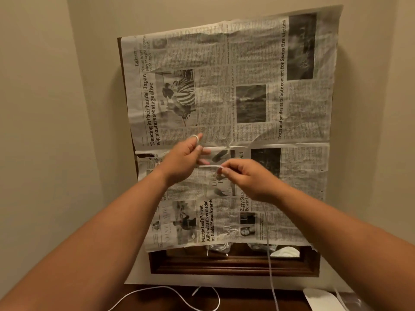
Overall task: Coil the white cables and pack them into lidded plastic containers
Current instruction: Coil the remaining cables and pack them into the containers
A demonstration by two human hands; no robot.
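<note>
White cable (210, 166) runs taut between two raised hands. The fingers (226, 169) of the right hand (249, 178) are narrowed to a pinch on it. The left hand (184, 160) holds it by one turn wrapped round the forefinger, with its other fingers loosely spread. From the right hand the same cable drops straight down to the dark wooden surface (247, 299). There a second cable (168, 290) lies in one open loop. One white object (321, 298) sits at the right near edge, cut off by the frame. Behind the hands, newspaper sheets (224, 86) cover one wooden frame (224, 268), leaving its lower rail bare. Plain wall lies open on both sides.
</note>
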